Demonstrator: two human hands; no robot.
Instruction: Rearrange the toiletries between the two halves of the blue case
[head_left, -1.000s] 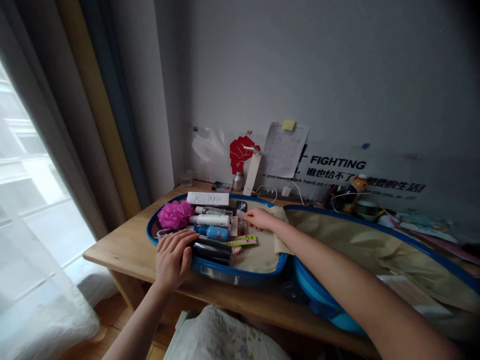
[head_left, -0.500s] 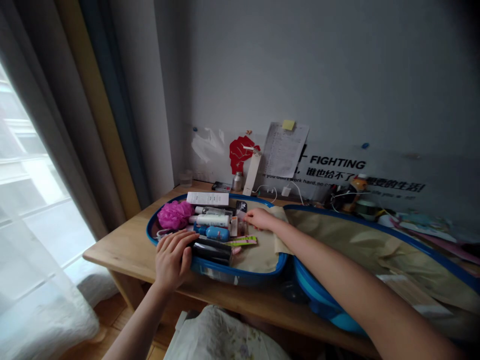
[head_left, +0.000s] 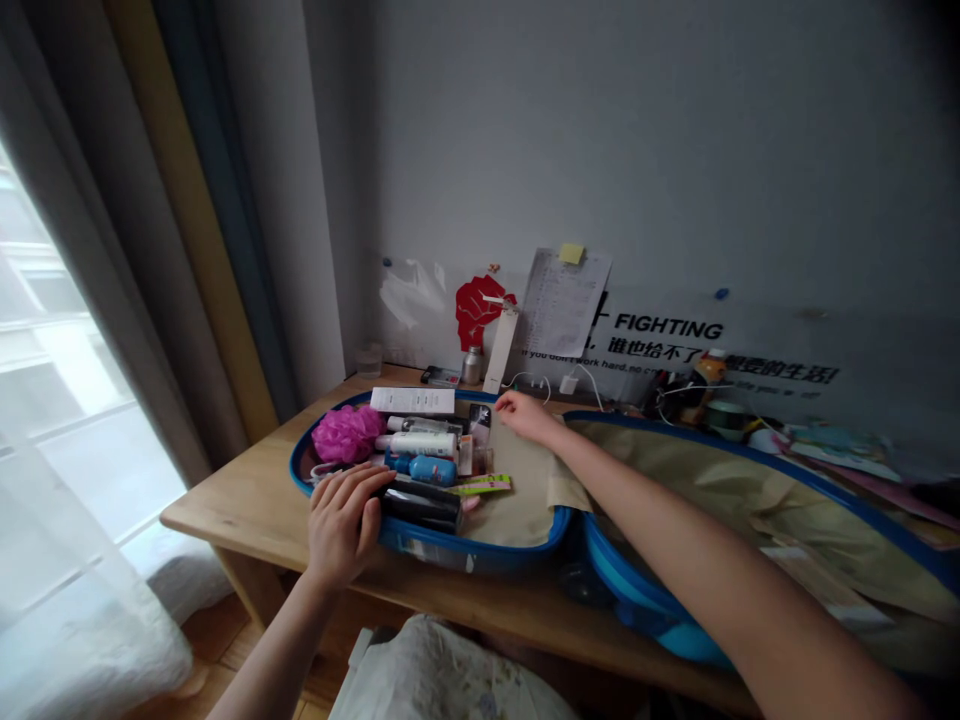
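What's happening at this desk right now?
A person leans over a blue suitcase lying open on a wooden desk. The left hand rests on dark tubes at the near edge of a row of toiletries, beside a pink bath pouf. The right hand reaches to the far rim, fingers near a small dark item; whether it grips anything is unclear.

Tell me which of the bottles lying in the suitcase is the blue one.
The blue bottle lies on its side in the middle of the row, just behind the black tubes by the left hand. The bottle behind it is white.
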